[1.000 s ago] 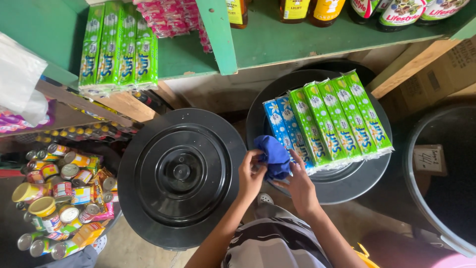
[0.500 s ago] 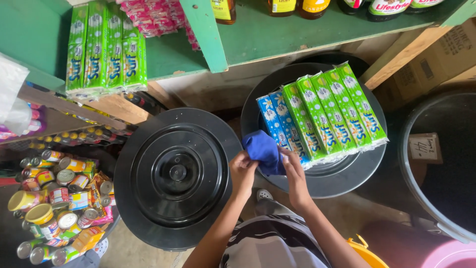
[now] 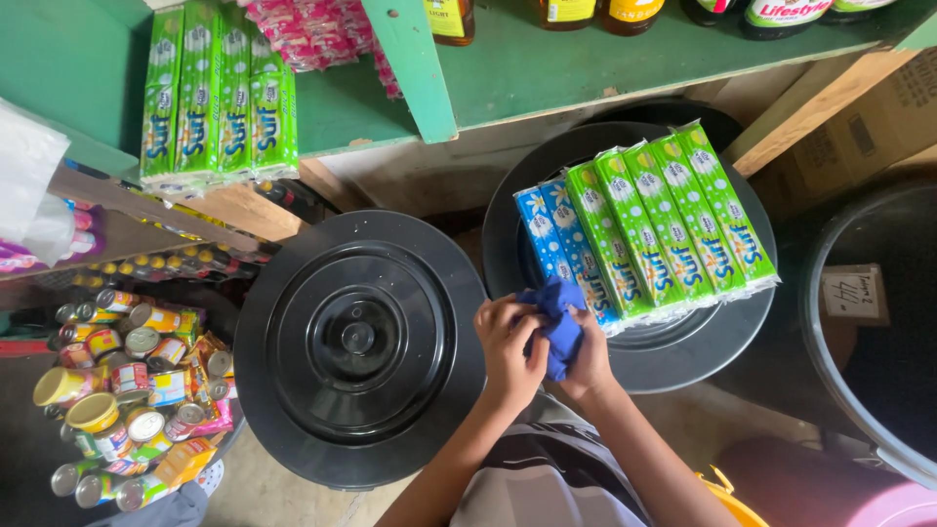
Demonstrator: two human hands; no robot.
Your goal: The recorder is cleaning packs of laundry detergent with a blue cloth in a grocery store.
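- Head view: a crumpled blue cloth is clasped between the left hand and right hand, fingers curled shut on it, just beside a row of long green and blue sachet strips on a round black plastic lid;
- the strips, overhanging the lid's near edge, could be nudged off by a careless sweep of the cloth.

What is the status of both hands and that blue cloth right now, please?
Left hand and right hand both gripping blue cloth. Cloth bunched at near edge of black bin lid. Detergent packs right beside it.
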